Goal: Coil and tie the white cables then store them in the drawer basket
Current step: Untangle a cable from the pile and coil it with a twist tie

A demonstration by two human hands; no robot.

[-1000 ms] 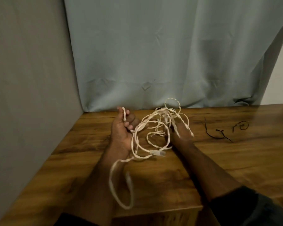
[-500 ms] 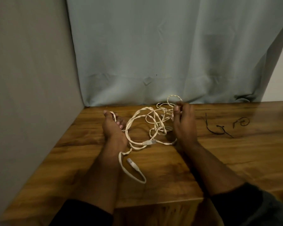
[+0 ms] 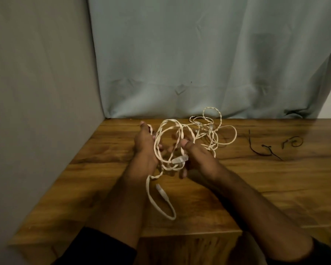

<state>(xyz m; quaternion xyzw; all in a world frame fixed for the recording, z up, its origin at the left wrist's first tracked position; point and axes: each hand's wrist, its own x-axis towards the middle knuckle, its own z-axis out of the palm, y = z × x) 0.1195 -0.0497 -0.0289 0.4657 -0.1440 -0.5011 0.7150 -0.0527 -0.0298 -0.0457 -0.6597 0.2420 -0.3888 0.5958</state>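
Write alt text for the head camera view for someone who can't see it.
Two hands, the left hand and the right hand, hold loose loops of a tangled white cable above a wooden table. One end with a connector dangles in a loop between the forearms. Two black ties lie on the table to the right, in front of a pale curtain.

White cables [image 3: 177, 142]: thin, twisted cords in a loose, untied tangle above the wooden table [image 3: 256, 184]. Several loops spread toward the table's back edge; one long loop hangs toward its front edge, ending in a clear plug [image 3: 161, 192].
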